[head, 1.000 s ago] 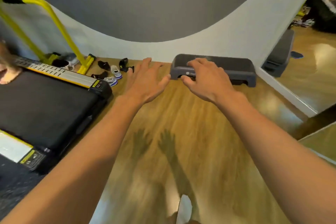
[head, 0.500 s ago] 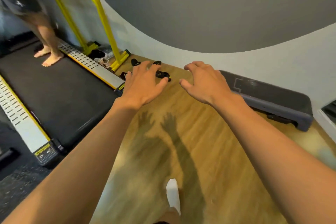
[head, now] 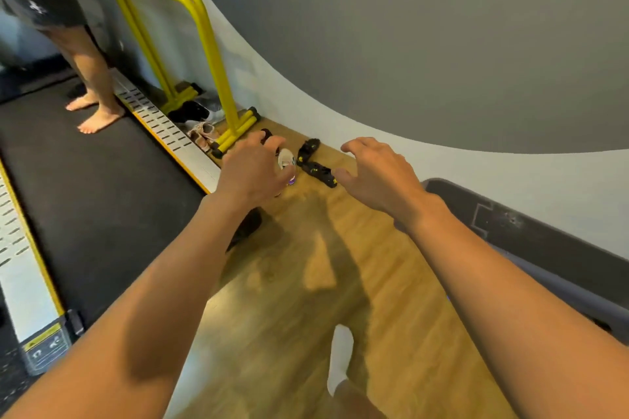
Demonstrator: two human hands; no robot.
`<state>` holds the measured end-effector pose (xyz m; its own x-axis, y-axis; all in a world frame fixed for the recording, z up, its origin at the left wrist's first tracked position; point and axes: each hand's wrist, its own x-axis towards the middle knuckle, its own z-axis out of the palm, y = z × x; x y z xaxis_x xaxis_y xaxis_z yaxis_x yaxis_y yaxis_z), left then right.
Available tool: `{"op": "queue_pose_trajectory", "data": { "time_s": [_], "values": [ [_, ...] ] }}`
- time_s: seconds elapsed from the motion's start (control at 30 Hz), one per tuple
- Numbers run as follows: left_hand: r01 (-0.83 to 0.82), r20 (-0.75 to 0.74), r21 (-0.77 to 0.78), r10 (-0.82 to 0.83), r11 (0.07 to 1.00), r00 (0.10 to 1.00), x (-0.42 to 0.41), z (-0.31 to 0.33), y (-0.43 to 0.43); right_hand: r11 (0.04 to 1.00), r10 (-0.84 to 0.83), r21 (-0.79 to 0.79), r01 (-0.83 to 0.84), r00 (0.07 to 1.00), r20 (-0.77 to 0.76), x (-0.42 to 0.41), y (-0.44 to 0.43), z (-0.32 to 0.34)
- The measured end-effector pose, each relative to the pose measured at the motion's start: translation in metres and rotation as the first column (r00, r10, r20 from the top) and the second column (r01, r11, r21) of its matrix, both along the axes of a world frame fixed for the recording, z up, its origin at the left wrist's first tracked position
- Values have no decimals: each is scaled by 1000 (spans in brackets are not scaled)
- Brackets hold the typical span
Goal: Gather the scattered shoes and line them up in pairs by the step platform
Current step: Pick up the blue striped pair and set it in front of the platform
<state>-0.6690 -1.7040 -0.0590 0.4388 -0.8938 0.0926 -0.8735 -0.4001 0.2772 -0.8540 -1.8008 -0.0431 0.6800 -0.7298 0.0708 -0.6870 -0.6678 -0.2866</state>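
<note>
Left hand (head: 253, 173) and right hand (head: 376, 170): both hovering over the wooden floor (head: 306, 282), fingers spread, holding nothing. Black shoes (head: 315, 163) and white shoe (head: 285, 157) lying scattered between them; step platform (head: 544, 248) sitting along the wall, right.

You will find no word or number here that can be read. The treadmill's near corner carries a yellow warning label (head: 43, 341) with a triangle sign and, below it, small pictograms too blurred to make out. The other person's dark shorts bear a small white logo (head: 35, 6) and the step platform's top has a faint outlined mark (head: 485, 217), neither legible.
</note>
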Motion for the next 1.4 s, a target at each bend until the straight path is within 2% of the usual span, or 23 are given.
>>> {"op": "queue_pose_trajectory", "data": {
  "time_s": [0.1,0.4,0.57,0.73,0.87,1.0,1.17,1.27,1.4],
  "values": [
    [-24,-14,37,25,999,1000,32,-13,-46,1000,26,-11,-25,998,51,37,-55,-14],
    [-169,-107,161,188,972,976,128,-46,-181,988,74,132,-74,997,9,154,-206,-61],
    [-243,-185,224,286,944,940,191,-87,-253,970,105,223,-96,994,-28,234,-274,-102],
    [-252,-261,229,309,940,914,251,-132,-325,960,142,253,-122,988,-63,307,-341,-141],
    [-303,-318,283,387,910,866,291,-164,-370,950,162,285,-129,982,-97,355,-391,-174],
    [-418,-392,334,528,845,753,318,-201,-408,915,174,386,-114,977,-124,394,-439,-215],
    [-584,-491,387,696,714,525,334,-274,-457,873,163,485,-50,967,-195,438,-492,-290],
    [-637,-506,435,758,636,412,336,-338,-489,846,169,533,-10,953,-250,458,-516,-349],
    [-718,-578,467,793,516,194,349,-448,-521,816,143,575,54,946,-291,483,-537,-451]
  ]
}}
